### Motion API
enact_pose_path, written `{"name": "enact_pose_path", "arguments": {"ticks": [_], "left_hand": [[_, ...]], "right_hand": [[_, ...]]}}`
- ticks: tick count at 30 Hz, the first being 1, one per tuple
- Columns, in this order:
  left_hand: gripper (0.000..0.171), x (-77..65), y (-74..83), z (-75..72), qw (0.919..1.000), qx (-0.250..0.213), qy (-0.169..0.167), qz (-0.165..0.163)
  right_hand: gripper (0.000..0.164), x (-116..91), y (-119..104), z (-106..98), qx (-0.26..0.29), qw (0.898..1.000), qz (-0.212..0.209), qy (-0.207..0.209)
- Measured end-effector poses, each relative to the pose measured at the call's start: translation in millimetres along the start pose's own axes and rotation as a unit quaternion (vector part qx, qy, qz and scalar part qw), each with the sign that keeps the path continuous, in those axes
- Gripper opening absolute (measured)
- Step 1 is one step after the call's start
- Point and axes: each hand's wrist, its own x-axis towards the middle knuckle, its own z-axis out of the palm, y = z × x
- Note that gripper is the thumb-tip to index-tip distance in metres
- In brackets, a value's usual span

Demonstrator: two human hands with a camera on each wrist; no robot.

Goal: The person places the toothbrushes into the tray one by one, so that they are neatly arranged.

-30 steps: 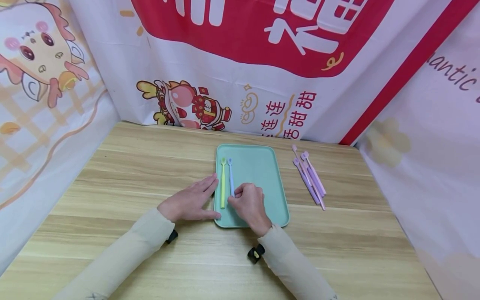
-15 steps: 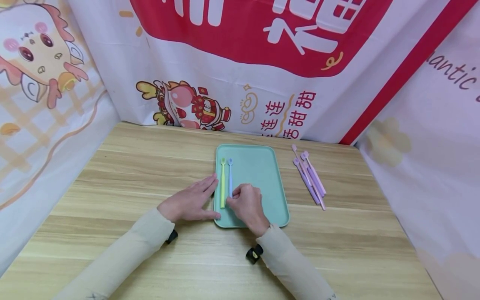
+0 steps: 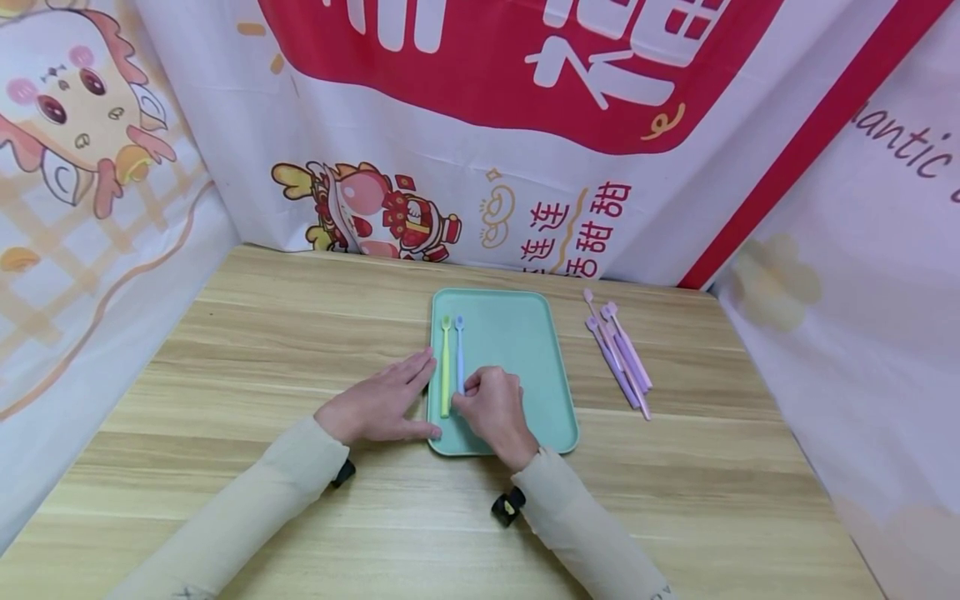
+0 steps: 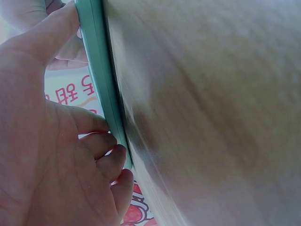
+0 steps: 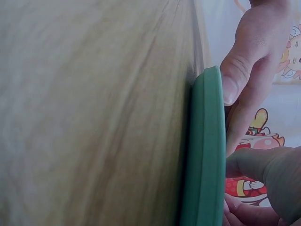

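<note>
A mint-green tray (image 3: 513,333) lies on the table with two toothbrushes in it, side by side along its left part. The yellow-green toothbrush (image 3: 446,367) is the outer one. Just right of it lies the blue toothbrush (image 3: 461,350), heads pointing away alike. My right hand (image 3: 495,410) pinches the blue toothbrush near its lower end, which the fingers hide. With fingers spread, my left hand (image 3: 381,405) rests against the tray's left rim. In the left wrist view, the thumb and fingertips of that hand (image 4: 61,122) touch the tray's edge (image 4: 101,70).
Right of the tray, several pink and purple toothbrushes (image 3: 619,362) lie in a loose, overlapping pile on the wood-grain table (image 3: 315,300). Printed cloth (image 3: 480,108) hangs behind the table and along both sides.
The lower end of the blue toothbrush has shifted slightly left with my right hand, so it now lies straighter, nearly parallel to the yellow-green one. My left hand has stayed in place.
</note>
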Motion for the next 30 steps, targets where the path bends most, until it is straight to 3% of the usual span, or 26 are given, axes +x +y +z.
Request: {"name": "enact_pose_path", "arguments": {"ticks": [30], "left_hand": [[0.11,0.8,0.8,0.3,0.9999,0.005,0.006,0.008]], "right_hand": [[0.011,-0.3,0.0,-0.6,0.003,1.0,0.002,-0.009]]}}
